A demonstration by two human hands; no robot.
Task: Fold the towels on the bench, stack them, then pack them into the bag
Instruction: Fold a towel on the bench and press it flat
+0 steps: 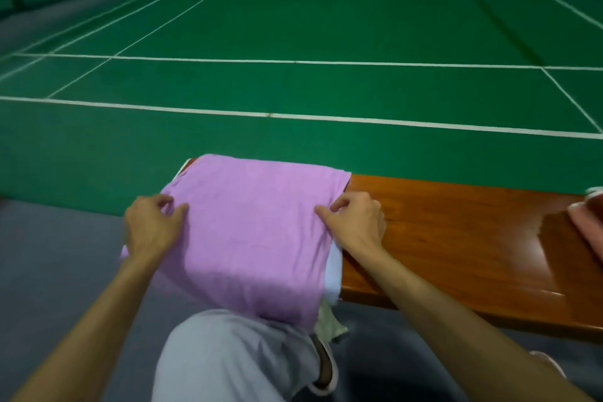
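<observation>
Grey knee (228, 352), smooth lilac towel (254, 232) draped over bench (456, 238), left hand (151, 225) and right hand (357, 222) pinching its edges

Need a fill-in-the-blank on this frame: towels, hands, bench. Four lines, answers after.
1. The near towel pinched by the left hand and right hand is ____ in colour.
2. It covers the ____ end of the wooden bench.
3. The pink towel lies to the ____ of both hands.
4. The court floor beyond is ____ with white lines.

Answers: purple; left; right; green
</observation>
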